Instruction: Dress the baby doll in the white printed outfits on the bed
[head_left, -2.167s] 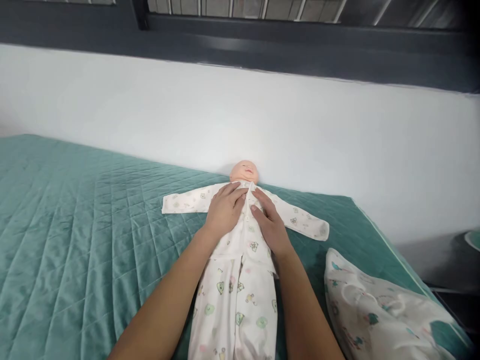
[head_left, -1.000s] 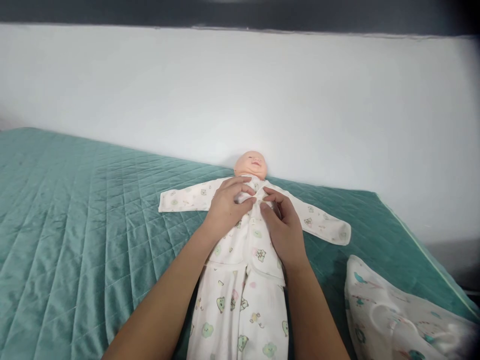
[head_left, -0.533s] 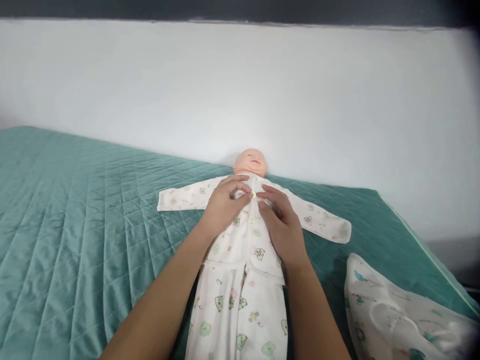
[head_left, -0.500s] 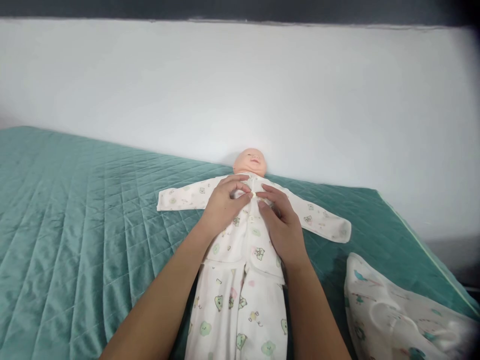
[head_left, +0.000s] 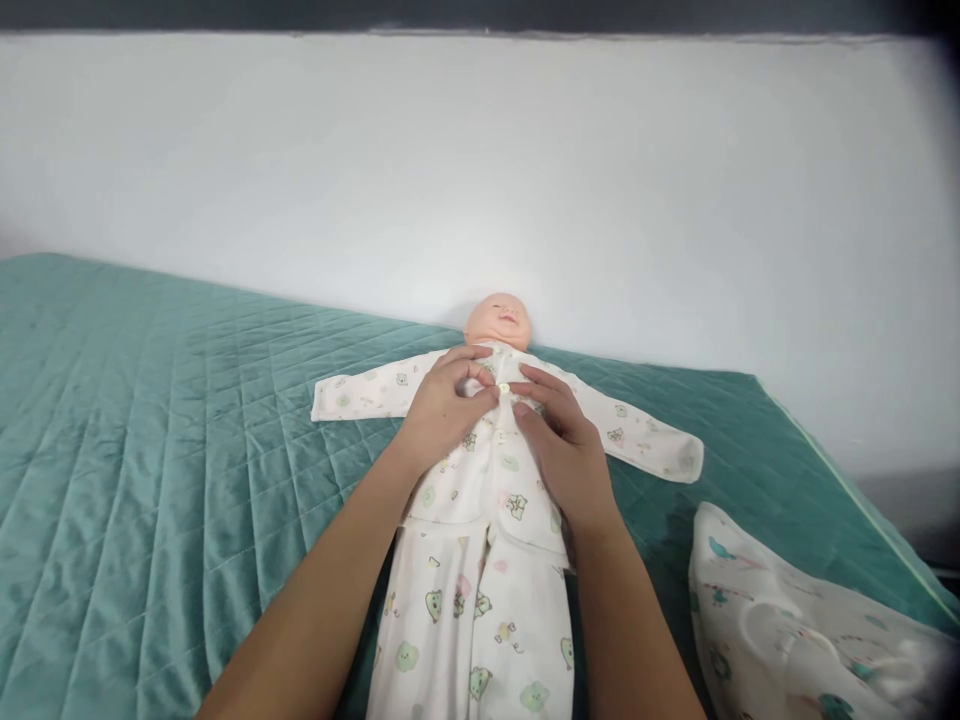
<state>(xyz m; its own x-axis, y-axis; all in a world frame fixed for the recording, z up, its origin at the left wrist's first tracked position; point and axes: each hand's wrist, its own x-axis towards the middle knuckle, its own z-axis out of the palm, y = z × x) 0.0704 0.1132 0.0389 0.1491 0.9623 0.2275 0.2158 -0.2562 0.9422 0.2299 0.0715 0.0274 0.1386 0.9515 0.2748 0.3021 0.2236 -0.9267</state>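
Observation:
A doll [head_left: 498,318] lies on its back, dressed in a white printed baby shirt [head_left: 516,505] and matching trousers [head_left: 525,640]. Both sleeves spread out to the sides. At the upper chest, a small pale button [head_left: 505,388] shows between my two hands. My left hand [head_left: 442,405] is closed, thumb and index fingertip pinching the shirt's front edge just left of the button. From the other side my right hand [head_left: 561,430] grips the shirt front, index fingertip at the button and thumb slightly lower. Whether the button sits through its hole I cannot tell.
A green quilted cover [head_left: 187,420] spreads under the doll. At the lower right lies a folded white cloth [head_left: 780,630] with a bird print. A pale wall [head_left: 480,170] rises behind the doll's head.
The button shows more fully between my fingertips. Both hands keep nearly the same place on the shirt; the view has shifted slightly.

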